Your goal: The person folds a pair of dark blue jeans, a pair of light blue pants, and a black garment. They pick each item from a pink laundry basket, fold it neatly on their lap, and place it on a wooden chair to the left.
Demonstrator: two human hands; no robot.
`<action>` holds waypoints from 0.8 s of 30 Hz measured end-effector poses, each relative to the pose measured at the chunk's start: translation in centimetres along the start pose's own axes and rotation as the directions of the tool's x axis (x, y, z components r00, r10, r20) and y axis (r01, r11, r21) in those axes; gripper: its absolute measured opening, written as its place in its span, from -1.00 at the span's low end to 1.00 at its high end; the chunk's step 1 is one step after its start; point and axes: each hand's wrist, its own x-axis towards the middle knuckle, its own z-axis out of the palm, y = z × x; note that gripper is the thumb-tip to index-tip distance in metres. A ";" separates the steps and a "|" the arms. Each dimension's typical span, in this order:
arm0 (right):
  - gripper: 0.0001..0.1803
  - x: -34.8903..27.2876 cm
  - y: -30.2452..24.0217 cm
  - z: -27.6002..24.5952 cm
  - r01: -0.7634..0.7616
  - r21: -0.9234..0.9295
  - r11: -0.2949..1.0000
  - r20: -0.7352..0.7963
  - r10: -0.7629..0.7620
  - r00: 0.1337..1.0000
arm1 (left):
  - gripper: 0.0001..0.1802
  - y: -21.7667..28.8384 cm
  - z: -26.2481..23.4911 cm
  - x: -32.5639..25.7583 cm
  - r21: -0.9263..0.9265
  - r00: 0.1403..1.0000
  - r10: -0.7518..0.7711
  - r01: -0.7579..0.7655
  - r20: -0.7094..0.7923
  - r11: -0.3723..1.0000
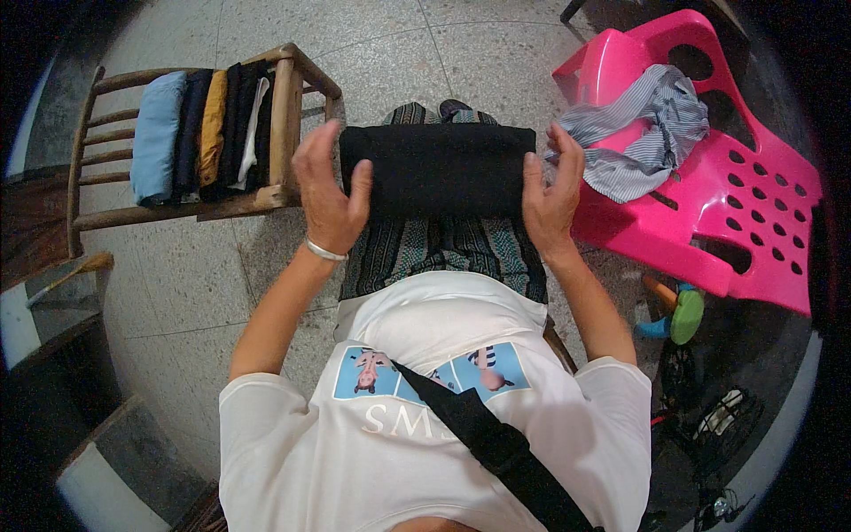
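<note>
A folded black garment (439,168) lies across my lap as a neat rectangle, on top of my patterned dark trousers (434,248). At its left end is my left hand (332,191), fingers apart and thumb overlapping the edge of the cloth. My right hand (553,191) mirrors it at the right end, fingers raised and spread, with the thumb beside the cloth edge. Neither hand is closed around the fabric. Whether the palms touch the ends of the garment cannot be made out.
Left, a wooden chair (288,124) holds a row of folded clothes (213,133) in blue, dark, mustard and white. Right, a pink plastic chair (709,222) carries a crumpled striped garment (638,133). Below that lies a green and orange object (684,315) on the speckled floor (186,275).
</note>
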 end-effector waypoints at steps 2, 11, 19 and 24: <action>-0.52 0.4 -2.5 0.0 0.319 -0.086 0.944 0.047 -0.316 0.948 | -0.44 1.8 -0.1 0.6 -0.233 0.978 0.145 -0.107 0.152 0.966; -0.40 3.4 0.9 4.7 0.395 -0.159 0.905 0.410 -0.303 0.860 | -0.36 0.0 7.2 2.2 0.009 0.821 0.049 -0.065 0.569 0.998; -0.45 4.4 1.0 3.1 0.018 0.010 1.000 0.447 -0.021 0.894 | -0.19 -2.9 10.9 6.6 -0.282 0.485 0.232 0.032 0.843 0.959; -0.56 4.3 -2.4 0.9 0.138 0.096 0.986 0.451 -0.166 0.877 | -0.28 -1.0 9.2 9.5 -0.373 0.201 0.353 0.068 0.914 0.925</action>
